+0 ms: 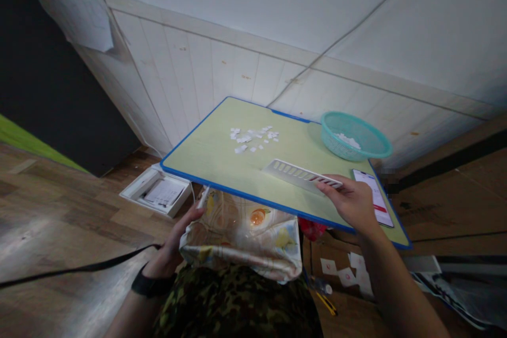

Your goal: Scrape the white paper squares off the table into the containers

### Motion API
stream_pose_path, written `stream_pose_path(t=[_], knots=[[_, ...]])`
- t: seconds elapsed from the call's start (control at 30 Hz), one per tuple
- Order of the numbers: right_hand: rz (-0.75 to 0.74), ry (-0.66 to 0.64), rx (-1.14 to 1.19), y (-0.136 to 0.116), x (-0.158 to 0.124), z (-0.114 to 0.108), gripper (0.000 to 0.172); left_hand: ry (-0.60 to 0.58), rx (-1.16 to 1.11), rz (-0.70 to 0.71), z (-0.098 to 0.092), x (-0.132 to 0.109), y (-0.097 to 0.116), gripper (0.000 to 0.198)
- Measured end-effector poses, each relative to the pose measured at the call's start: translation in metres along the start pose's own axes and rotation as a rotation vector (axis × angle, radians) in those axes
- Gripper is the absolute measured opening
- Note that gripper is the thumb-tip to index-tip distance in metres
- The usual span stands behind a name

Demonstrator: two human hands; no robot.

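Note:
My right hand is closed around one end of a white slotted plastic strip, tilted above the table. Small white paper pieces lie scattered on the pale green table beyond it. My left hand is at the left edge of a fruit-patterned bag, below the table's front edge. Its thumb rests along the bag's edge and its other fingers are mostly hidden. A turquoise plastic basket at the far right of the table holds more white pieces. Beside my right wrist lies a phone.
An open white box with papers sits on the floor at left. Below the table at right are printed cards, a small bottle and a yellow cutter. Cardboard boxes stand at right, and a panelled wall rises behind.

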State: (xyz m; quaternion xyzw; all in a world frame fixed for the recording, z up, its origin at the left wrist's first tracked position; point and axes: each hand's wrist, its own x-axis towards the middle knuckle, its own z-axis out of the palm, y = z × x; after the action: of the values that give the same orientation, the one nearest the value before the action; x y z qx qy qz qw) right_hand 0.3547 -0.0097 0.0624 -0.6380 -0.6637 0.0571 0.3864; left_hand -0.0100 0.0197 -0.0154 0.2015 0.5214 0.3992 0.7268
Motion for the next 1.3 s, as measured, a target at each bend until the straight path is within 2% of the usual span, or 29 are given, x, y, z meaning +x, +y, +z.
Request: stream_pose_path(t=[0.23,0.37,0.5,0.73,0.83,0.93,1.03,1.2,1.3], knots=[[0.001,-0.030,-0.035,0.000,-0.008,-0.013,0.018,0.071,-0.022,-0.012,0.006,-0.004,0.003,0.034],[-0.001,0.000,-0.020,0.000,-0.008,-0.012,0.018,0.044,-0.018,0.016,0.006,-0.005,0.003,0.028],[0.000,-0.043,0.010,-0.003,-0.007,-0.009,0.017,-0.020,-0.014,0.040,0.007,-0.006,0.004,0.024],[-0.021,-0.016,-0.026,-0.003,-0.006,-0.009,0.018,0.017,-0.024,0.017,0.008,-0.005,0.006,0.026],[-0.032,-0.051,-0.016,-0.002,-0.005,-0.010,0.017,-0.015,-0.038,0.027,0.007,-0.004,0.005,0.027],[-0.038,-0.026,-0.015,-0.003,-0.005,-0.010,0.016,-0.075,-0.048,0.056,0.004,-0.003,0.003,0.029],[-0.043,-0.012,0.011,-0.005,0.000,-0.006,0.014,-0.088,-0.036,0.053,0.002,-0.001,0.000,0.032],[-0.046,-0.084,0.082,-0.005,0.015,0.008,0.015,-0.019,-0.039,0.030,0.006,-0.004,0.003,0.031],[-0.042,-0.047,0.092,-0.002,0.022,0.012,0.017,-0.007,-0.037,0.009,0.010,-0.008,0.006,0.032]])
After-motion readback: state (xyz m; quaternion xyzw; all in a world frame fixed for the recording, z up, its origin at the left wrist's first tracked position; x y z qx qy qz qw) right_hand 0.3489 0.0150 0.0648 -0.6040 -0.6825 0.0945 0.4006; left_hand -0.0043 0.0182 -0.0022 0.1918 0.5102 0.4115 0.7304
